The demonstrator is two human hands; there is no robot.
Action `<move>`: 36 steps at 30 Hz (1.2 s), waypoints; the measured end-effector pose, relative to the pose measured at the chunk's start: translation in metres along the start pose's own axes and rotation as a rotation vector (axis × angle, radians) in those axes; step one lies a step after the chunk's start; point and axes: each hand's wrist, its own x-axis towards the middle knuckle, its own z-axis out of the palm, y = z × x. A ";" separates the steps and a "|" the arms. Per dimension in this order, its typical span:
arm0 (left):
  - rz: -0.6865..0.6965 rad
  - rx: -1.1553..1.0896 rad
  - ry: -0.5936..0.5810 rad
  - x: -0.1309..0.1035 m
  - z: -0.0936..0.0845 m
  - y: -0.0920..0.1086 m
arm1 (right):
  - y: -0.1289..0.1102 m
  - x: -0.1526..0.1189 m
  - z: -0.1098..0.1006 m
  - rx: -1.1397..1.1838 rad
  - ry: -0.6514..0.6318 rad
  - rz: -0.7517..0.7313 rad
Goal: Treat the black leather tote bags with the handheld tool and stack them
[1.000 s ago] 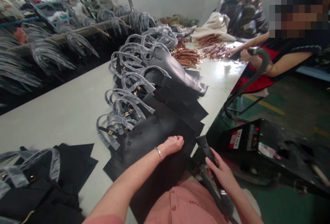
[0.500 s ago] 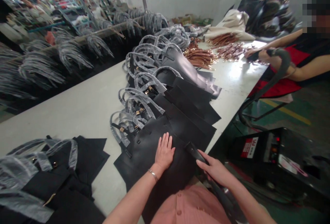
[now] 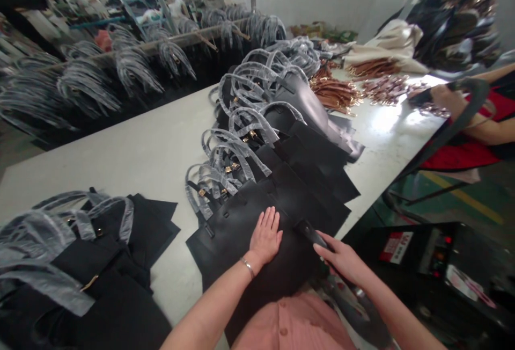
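Note:
My left hand [image 3: 266, 237] lies flat, fingers out, on a black leather bag [image 3: 225, 250] at the table's near edge. My right hand [image 3: 340, 259] is wrapped round a black hose nozzle [image 3: 308, 230], whose tip is over the bag's right part; I cannot tell whether it touches. The hose runs down beside my body. Plastic-wrapped handles [image 3: 201, 181] with gold-coloured fittings stick out at the bag's far left side. More black bags [image 3: 306, 189] overlap in a row behind it.
At the left lies another pile of black bags [image 3: 120, 301] on the pale table [image 3: 120, 159]. Brown straps [image 3: 336, 95] are heaped farther back. On the right stand a black machine [image 3: 426, 264] with red lights and a co-worker's arm [image 3: 483, 124] near a thick hose [image 3: 470, 108]. Bags hang from a rail [image 3: 140, 46].
The view has turned, so the scene sits farther right. My left hand stays flat on the bag, and my right hand keeps hold of the hose nozzle with little movement.

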 end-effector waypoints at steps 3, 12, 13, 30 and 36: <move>0.017 -0.016 -0.015 -0.006 0.002 0.003 | -0.017 0.007 0.000 -0.001 0.062 -0.063; 0.086 -0.079 -0.072 -0.058 0.007 0.033 | -0.052 0.035 0.007 -0.196 -0.024 -0.093; 0.098 -0.091 -0.081 -0.062 0.007 0.035 | -0.056 0.040 0.012 -0.216 -0.041 -0.093; 0.118 -0.287 -0.108 -0.064 -0.024 0.028 | -0.118 0.085 0.049 -0.289 -0.199 -0.046; 0.112 -0.283 -0.086 -0.065 -0.024 0.026 | -0.121 0.085 0.060 -0.278 -0.111 -0.137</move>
